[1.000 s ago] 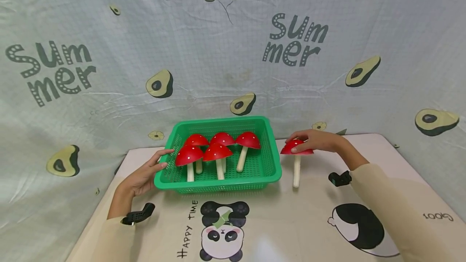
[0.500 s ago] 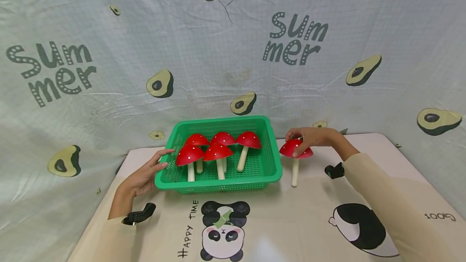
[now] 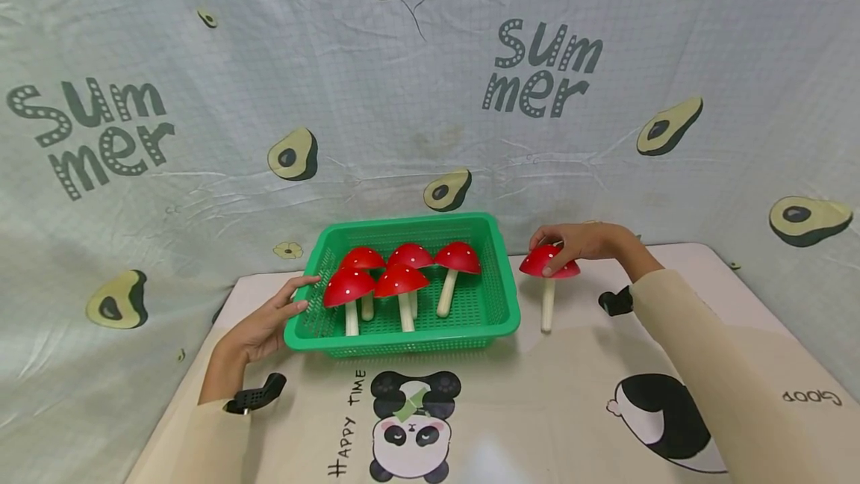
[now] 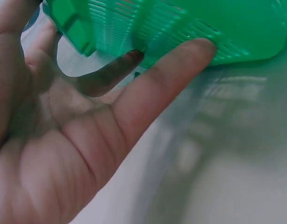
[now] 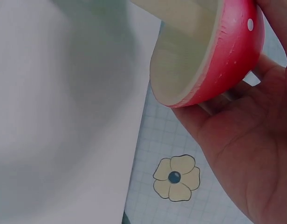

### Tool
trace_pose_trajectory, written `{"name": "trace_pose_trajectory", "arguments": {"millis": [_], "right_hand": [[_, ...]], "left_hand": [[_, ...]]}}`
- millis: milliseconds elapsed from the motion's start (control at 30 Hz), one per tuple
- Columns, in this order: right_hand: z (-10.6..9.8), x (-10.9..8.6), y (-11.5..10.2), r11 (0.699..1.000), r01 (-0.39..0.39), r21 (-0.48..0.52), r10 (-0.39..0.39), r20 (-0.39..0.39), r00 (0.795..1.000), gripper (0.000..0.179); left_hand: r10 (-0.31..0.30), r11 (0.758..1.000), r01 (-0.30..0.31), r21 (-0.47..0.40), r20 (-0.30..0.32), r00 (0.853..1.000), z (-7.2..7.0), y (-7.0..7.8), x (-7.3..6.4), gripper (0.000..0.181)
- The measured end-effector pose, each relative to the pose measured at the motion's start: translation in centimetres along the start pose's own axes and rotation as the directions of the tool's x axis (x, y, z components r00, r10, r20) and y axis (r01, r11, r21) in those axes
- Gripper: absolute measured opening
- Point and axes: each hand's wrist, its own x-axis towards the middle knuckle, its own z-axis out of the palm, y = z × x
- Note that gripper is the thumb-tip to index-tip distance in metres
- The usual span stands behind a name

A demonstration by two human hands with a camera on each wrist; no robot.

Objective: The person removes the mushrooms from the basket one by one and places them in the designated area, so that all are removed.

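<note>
- A printed panda (image 3: 411, 435) marks the near part of the tabletop (image 3: 531, 417), a wide stretch that runs up to the front edge of a green basket (image 3: 403, 342).
- At the basket's left end, a person's left hand (image 3: 262, 327) touches rim and outer wall, fingers extended.
- Inside, five red-capped mushrooms (image 3: 402, 282) gather toward the left and middle, with room along the right wall.
- Just beyond the basket's right edge, the right hand (image 3: 581, 240) grips a sixth mushroom (image 3: 547, 301) by its cap, stem pointing down. A narrow gap parts cap from rim; whether the stem's foot touches the tabletop cannot be told.
- Past that hand, tabletop stretches to the far right corner.
- A pale printed cloth (image 3: 376, 95) hangs close behind the far edge.
</note>
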Motion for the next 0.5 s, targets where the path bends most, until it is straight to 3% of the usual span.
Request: {"name": "trace_pose_trajectory", "arguments": {"millis": [267,500], "right_hand": [[-0.16,0.09,0.24,1.000,0.010,0.014,-0.010,-0.019,1.000,0.067],[0.02,0.90,0.42,0.997,0.071,0.023,-0.071,-0.023,0.997,0.063]], "left_hand": [[0.027,1.000,-0.026,-0.001,0.030,0.999,-0.49,-0.02,0.27,0.038],[0.024,1.000,-0.023,-0.009,0.025,0.999,-0.40,-0.14,0.22,0.037]]}}
